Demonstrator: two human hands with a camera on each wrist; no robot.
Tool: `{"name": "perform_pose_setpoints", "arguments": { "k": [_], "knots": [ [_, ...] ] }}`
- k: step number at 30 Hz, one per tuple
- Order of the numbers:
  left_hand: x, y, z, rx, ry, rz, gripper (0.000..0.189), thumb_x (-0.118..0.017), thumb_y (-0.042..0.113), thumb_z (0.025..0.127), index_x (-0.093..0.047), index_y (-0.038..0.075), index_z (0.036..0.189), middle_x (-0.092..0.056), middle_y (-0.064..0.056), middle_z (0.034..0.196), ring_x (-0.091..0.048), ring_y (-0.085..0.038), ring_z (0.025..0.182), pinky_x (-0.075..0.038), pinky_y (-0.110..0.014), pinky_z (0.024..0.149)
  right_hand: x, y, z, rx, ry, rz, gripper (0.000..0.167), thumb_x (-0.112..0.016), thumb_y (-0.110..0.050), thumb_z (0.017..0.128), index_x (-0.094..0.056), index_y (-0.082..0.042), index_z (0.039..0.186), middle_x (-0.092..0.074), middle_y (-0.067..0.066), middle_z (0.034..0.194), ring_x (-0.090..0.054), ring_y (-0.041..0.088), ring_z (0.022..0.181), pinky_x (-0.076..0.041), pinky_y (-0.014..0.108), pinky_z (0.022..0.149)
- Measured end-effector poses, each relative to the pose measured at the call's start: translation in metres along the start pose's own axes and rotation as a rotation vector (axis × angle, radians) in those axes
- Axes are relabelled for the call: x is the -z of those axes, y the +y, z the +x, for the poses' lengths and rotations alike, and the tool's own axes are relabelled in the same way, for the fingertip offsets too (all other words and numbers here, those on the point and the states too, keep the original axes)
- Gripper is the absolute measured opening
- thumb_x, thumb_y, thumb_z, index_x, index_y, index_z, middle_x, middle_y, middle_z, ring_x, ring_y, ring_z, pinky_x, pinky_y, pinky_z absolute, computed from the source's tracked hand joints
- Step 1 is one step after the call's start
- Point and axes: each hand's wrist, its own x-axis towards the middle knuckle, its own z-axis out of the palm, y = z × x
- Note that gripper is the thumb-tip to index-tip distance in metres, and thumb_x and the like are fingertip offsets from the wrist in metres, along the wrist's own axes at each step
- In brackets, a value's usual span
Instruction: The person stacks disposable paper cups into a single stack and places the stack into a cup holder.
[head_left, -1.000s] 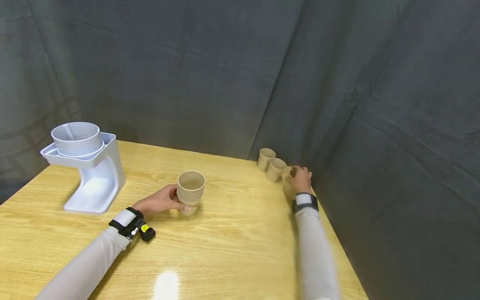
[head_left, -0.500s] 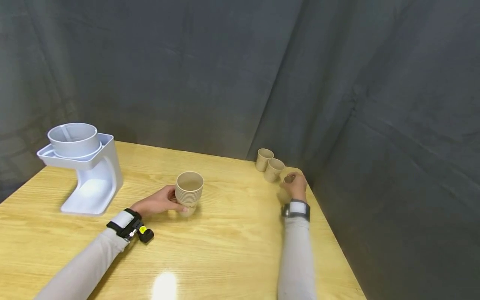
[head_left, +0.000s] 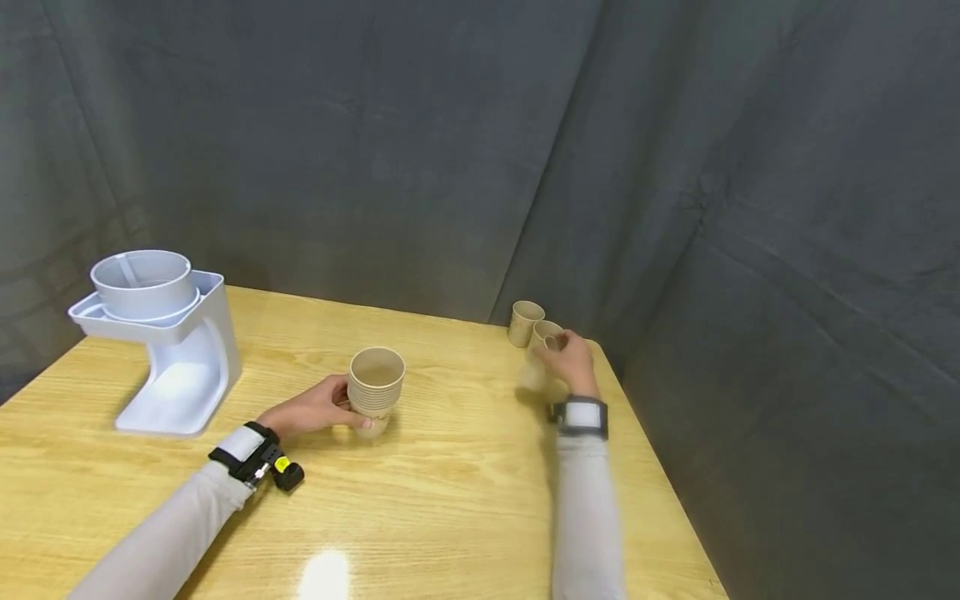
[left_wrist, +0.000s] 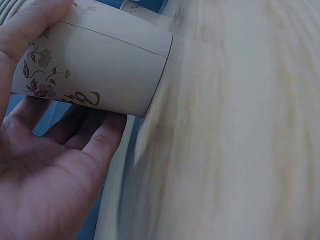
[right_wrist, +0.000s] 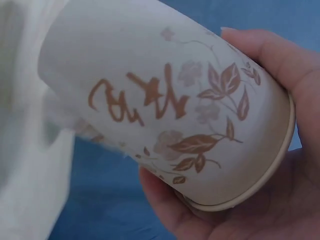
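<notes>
My left hand [head_left: 315, 407] grips a stack of nested paper cups [head_left: 376, 392], mouths up, near the middle of the table. In the left wrist view, brown flowers and lettering mark the stack's lowest cup [left_wrist: 95, 65]; its base is close to the tabletop. At the back right, my right hand [head_left: 573, 364] holds a single paper cup [right_wrist: 170, 110] of the same print, thumb and fingers on opposite sides near the rim. Beyond it stand two more paper cups, a far one [head_left: 525, 325] and a nearer one [head_left: 548, 331], partly hidden by the held cup and hand.
A pale grey stand [head_left: 180, 387] with a round bowl-like holder [head_left: 142, 292] on top is at the left. Dark cloth [head_left: 337, 167] hangs along the table's back and right edges. The wooden table [head_left: 450, 483] runs toward the front.
My right hand has moved left and slightly nearer with its cup, from beside the right edge to in front of the nearer standing cup. My left hand keeps its hold on the stack.
</notes>
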Motion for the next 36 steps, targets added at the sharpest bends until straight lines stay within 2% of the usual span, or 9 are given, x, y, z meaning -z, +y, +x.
{"name": "perform_pose_setpoints", "arguments": {
  "k": [5, 9, 17, 21, 24, 29, 34, 36],
  "knots": [
    [0.001, 0.001, 0.000, -0.009, -0.006, 0.005, 0.065, -0.075, 0.022, 0.085, -0.045, 0.009, 0.140, -0.053, -0.016, 0.138, -0.050, -0.029, 0.127, -0.042, -0.037, 0.104, -0.010, -0.035, -0.010, 0.119, 0.015, -0.028, 0.061, -0.071, -0.040, 0.083, -0.056, 0.001, 0.125, -0.058, 0.020, 0.127, -0.052, 0.037, 0.118, -0.043, 0.050, 0.101],
    [0.001, 0.000, 0.001, -0.005, -0.004, 0.012, 0.065, -0.076, 0.022, 0.084, -0.045, 0.008, 0.140, -0.054, -0.016, 0.137, -0.051, -0.029, 0.127, -0.042, -0.037, 0.104, -0.021, -0.062, -0.022, 0.216, 0.002, 0.014, 0.062, -0.068, -0.045, 0.087, -0.055, 0.000, 0.126, -0.058, 0.019, 0.128, -0.053, 0.036, 0.121, -0.045, 0.049, 0.102],
    [0.001, -0.001, 0.000, 0.005, -0.004, -0.007, 0.066, -0.077, 0.021, 0.083, -0.045, 0.009, 0.140, -0.054, -0.014, 0.137, -0.053, -0.023, 0.125, -0.044, -0.033, 0.102, -0.034, -0.100, -0.047, 0.349, 0.062, 0.073, 0.055, -0.058, -0.053, 0.091, -0.057, -0.007, 0.121, -0.057, 0.011, 0.123, -0.054, 0.029, 0.118, -0.045, 0.044, 0.101],
    [0.000, -0.001, 0.000, 0.006, -0.005, -0.014, 0.066, -0.077, 0.020, 0.083, -0.045, 0.009, 0.140, -0.054, -0.013, 0.137, -0.053, -0.021, 0.125, -0.043, -0.033, 0.103, -0.041, -0.114, -0.056, 0.424, 0.089, 0.177, 0.045, -0.055, -0.048, 0.094, -0.059, -0.007, 0.114, -0.056, 0.010, 0.110, -0.055, 0.026, 0.102, -0.048, 0.040, 0.090],
    [0.000, 0.000, 0.000, -0.010, -0.010, -0.007, 0.065, -0.075, 0.020, 0.084, -0.045, 0.008, 0.140, -0.054, -0.016, 0.137, -0.052, -0.025, 0.126, -0.043, -0.035, 0.104, -0.046, -0.123, -0.063, 0.498, 0.105, 0.285, 0.038, -0.052, -0.041, 0.098, -0.061, -0.006, 0.111, -0.057, 0.009, 0.104, -0.056, 0.022, 0.093, -0.050, 0.035, 0.079],
    [0.001, 0.001, 0.000, -0.016, -0.017, -0.009, 0.065, -0.075, 0.020, 0.085, -0.044, 0.008, 0.140, -0.054, -0.016, 0.137, -0.052, -0.027, 0.126, -0.043, -0.036, 0.103, -0.055, -0.136, -0.076, 0.581, 0.099, 0.400, 0.032, -0.048, -0.035, 0.099, -0.060, -0.009, 0.114, -0.057, 0.008, 0.108, -0.059, 0.021, 0.092, -0.053, 0.028, 0.065],
    [0.001, 0.002, 0.000, 0.006, -0.011, -0.010, 0.064, -0.076, 0.022, 0.084, -0.045, 0.010, 0.140, -0.055, -0.013, 0.136, -0.053, -0.024, 0.124, -0.043, -0.037, 0.104, -0.068, -0.144, -0.084, 0.639, 0.073, 0.431, 0.030, -0.049, -0.029, 0.097, -0.058, -0.010, 0.118, -0.055, 0.009, 0.110, -0.058, 0.022, 0.095, -0.055, 0.028, 0.067],
    [0.001, 0.002, 0.000, 0.018, -0.008, -0.015, 0.064, -0.076, 0.022, 0.084, -0.046, 0.011, 0.139, -0.056, -0.012, 0.135, -0.053, -0.024, 0.124, -0.043, -0.038, 0.104, -0.074, -0.146, -0.086, 0.671, 0.065, 0.429, 0.030, -0.050, -0.027, 0.097, -0.057, -0.009, 0.119, -0.054, 0.010, 0.110, -0.057, 0.023, 0.097, -0.055, 0.030, 0.073]
  ]
}}
